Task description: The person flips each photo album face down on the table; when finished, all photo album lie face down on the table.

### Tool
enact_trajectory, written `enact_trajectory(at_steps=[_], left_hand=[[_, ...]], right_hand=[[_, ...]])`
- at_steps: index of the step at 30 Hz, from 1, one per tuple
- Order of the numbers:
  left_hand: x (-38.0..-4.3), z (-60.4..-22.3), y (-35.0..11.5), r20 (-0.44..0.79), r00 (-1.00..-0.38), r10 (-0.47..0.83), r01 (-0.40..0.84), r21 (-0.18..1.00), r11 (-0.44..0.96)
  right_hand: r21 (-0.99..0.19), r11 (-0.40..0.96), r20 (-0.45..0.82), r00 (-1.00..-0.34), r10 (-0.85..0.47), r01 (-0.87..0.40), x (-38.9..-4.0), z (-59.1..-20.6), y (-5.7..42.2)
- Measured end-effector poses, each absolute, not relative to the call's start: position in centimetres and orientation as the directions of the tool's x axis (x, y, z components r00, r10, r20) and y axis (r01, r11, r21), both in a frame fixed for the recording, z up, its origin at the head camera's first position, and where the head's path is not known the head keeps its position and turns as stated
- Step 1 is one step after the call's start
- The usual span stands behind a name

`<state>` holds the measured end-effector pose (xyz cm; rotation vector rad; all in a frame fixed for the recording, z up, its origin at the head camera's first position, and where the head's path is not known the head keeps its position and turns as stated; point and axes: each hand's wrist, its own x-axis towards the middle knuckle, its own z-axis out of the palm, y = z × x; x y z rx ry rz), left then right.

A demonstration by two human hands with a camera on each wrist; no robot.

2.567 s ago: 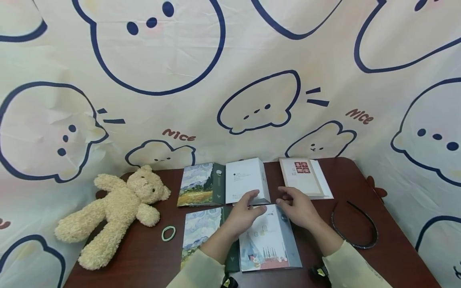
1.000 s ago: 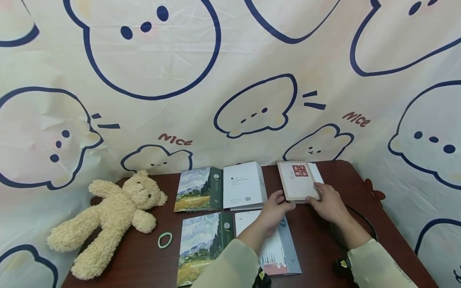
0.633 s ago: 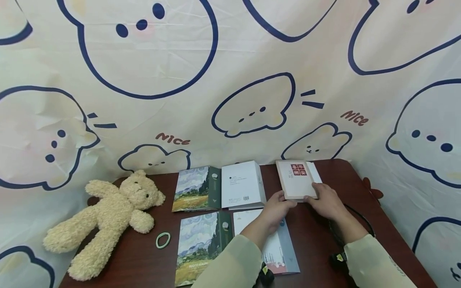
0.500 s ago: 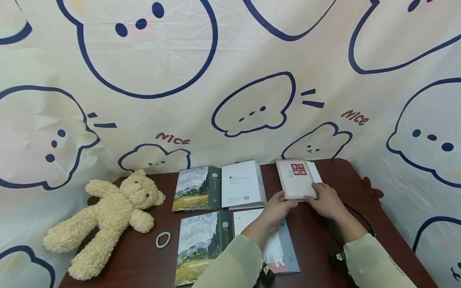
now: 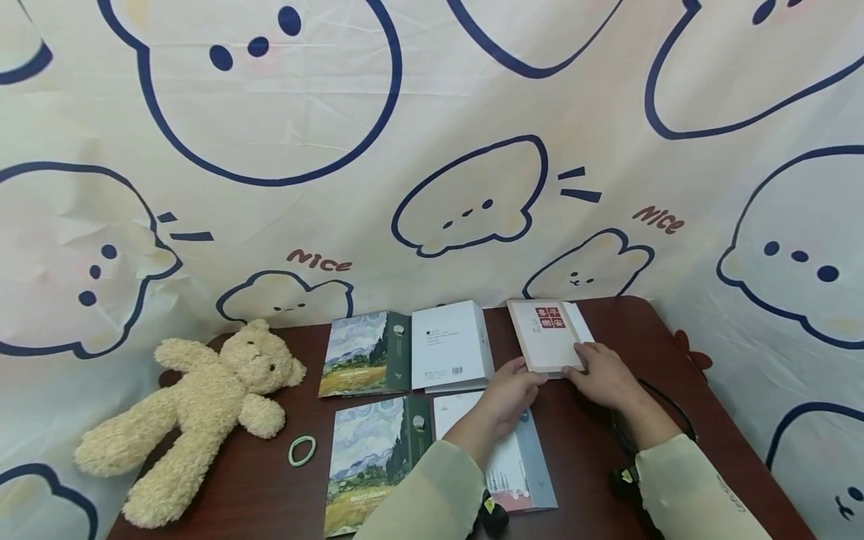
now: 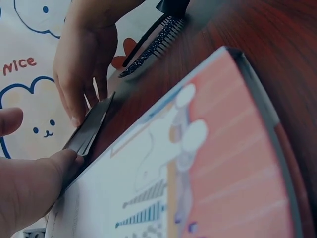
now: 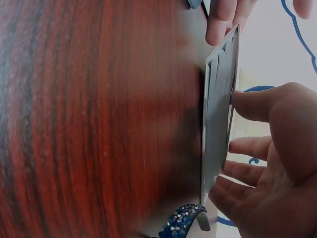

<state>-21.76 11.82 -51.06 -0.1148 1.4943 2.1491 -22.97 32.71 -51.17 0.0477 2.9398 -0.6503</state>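
A cream book [image 5: 544,337] with red characters on its cover lies at the table's back right, a white flap [image 5: 579,321] along its right side. My right hand [image 5: 604,375] grips its front right corner, the thumb at the front edge and fingers over the right side. At the front left corner is my left hand [image 5: 502,397], its thumb touching the book and its index finger held apart. Seen from the right wrist, the book's page edge [image 7: 218,119] lies between both hands. Under my left forearm is a blue and white album [image 5: 533,465], partly covered.
Two landscape-print albums, one behind [image 5: 358,352] and one in front [image 5: 367,450], lie left of a white book [image 5: 448,345]. A teddy bear [image 5: 202,397] and green hair tie [image 5: 301,451] are farther left. A dark toothed headband [image 6: 153,47] lies by my right forearm.
Both hands have come from the middle albums to the cream book at the right. In the last half second the book has slid slightly left with the hands on it.
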Motion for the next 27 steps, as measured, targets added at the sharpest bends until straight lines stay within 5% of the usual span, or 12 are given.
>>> enact_trajectory(at_steps=[27], left_hand=[[-21.1, -49.3, 8.4, -0.3, -0.847, 0.439, -0.451, 0.843, -0.294]], right_hand=[[-0.565, 0.824, -0.149, -0.987, -0.066, 0.03, -22.7, -51.1, 31.8]])
